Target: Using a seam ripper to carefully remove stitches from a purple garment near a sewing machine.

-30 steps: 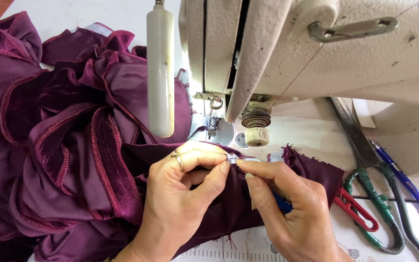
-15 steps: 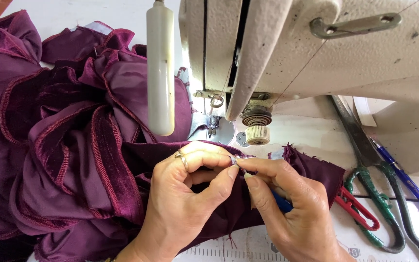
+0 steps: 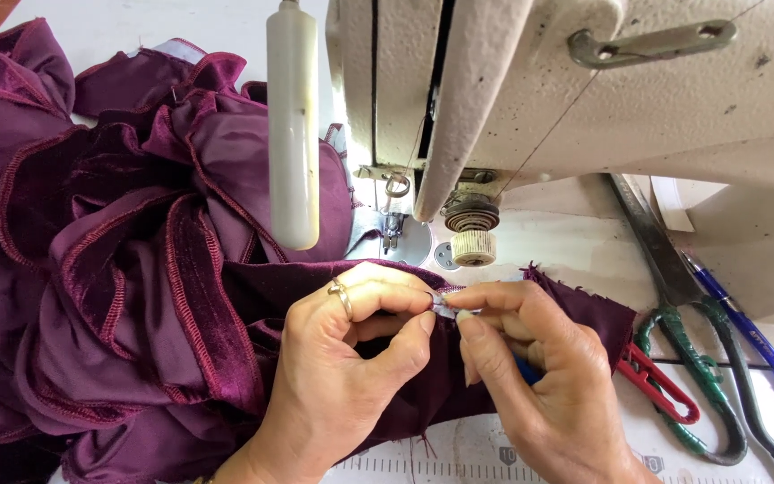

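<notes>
White surface [image 3: 127, 27] carries bunched purple velvet fabric [image 3: 109, 269] at left, heaped clear of the sewing machine [image 3: 530, 99]. Left hand [image 3: 351, 358] and right hand [image 3: 530, 376] pinch one small silvery piece [image 3: 443, 306] at the fabric edge; its kind unclear. Scissors [image 3: 700, 358] at right, handles partly cut off

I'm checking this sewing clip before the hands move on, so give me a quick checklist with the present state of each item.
1. Both hands on the seam: ok; left hand and right hand pinch the purple fabric together.
2. Small silvery piece gripped at the fingertips: ok.
3. Fingers away from the needle: ok, hands sit in front of it.
4. Fabric under the presser foot: cannot tell.
5. Scissors off the fabric: ok, lying to the right.
6. Thread run to the needle: cannot tell.
</notes>
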